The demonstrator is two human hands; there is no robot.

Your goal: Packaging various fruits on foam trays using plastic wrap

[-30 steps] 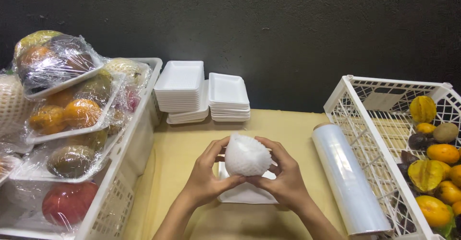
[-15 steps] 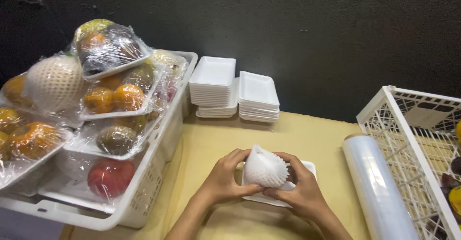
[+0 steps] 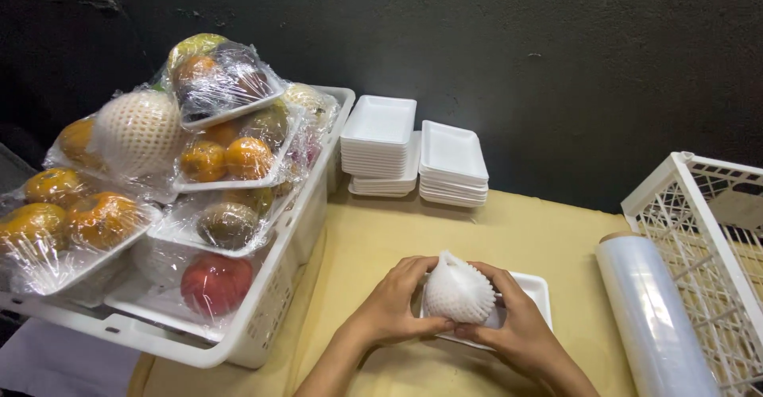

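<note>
Both hands, left [image 3: 391,311] and right [image 3: 520,333], form our grip, fingers cupping the foam-netted fruit [image 3: 456,291] from either side to steady it over the white foam tray [image 3: 534,290] underneath; cling-film roll [image 3: 652,317] lies right.

Two bare hands [image 3: 397,311] are in view, and between them one round fruit in a white foam net sleeve [image 3: 456,291]. One white foam tray [image 3: 534,287] lies under it. Two white plastic lattice crates stand on the table — one at the left [image 3: 302,230], one at the right [image 3: 707,230]. One roll of clear cling film [image 3: 653,317]. Two stacks of empty white foam trays [image 3: 413,152] — individual trays too thin to count. Wrapped fruit trays [image 3: 226,87] in the left crate: at least five.
</note>
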